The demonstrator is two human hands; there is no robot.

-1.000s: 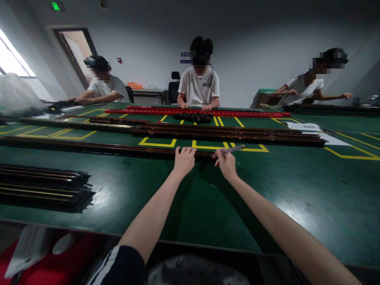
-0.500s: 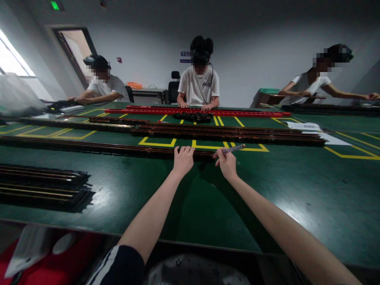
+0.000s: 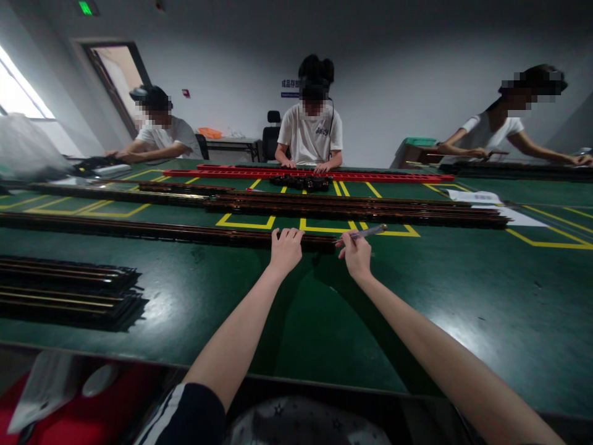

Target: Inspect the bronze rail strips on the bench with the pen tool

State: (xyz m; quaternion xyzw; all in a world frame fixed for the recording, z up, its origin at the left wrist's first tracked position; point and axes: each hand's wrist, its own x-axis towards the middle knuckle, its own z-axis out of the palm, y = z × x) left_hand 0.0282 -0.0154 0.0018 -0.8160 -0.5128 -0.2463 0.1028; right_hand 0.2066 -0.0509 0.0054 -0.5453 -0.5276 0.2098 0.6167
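My left hand (image 3: 286, 252) rests over a long, dark, narrow strip (image 3: 185, 233), with its fingers curled across the far edge near the right end. In my right hand (image 3: 356, 256) is a slim screwdriver (image 3: 368, 232) with a clear handle and a thin metal tip, held like a pen. The tip points left, at the strip's right end; whether it touches is too small to tell. The strip lies flat and runs out of view on the left.
Stacks of dark strips (image 3: 69, 301) lie at the near left, and more strips (image 3: 361, 207) lie beyond my hands. Red rails (image 3: 384, 177) and a black cluster of parts (image 3: 301, 182) are farther back. White paper (image 3: 528, 216) lies right on the green table (image 3: 463, 290). Three co-workers sit opposite.
My right hand and the screwdriver have shifted slightly right, a little away from the strip's end. My left hand has stayed put. The co-worker at the right has leaned farther right.
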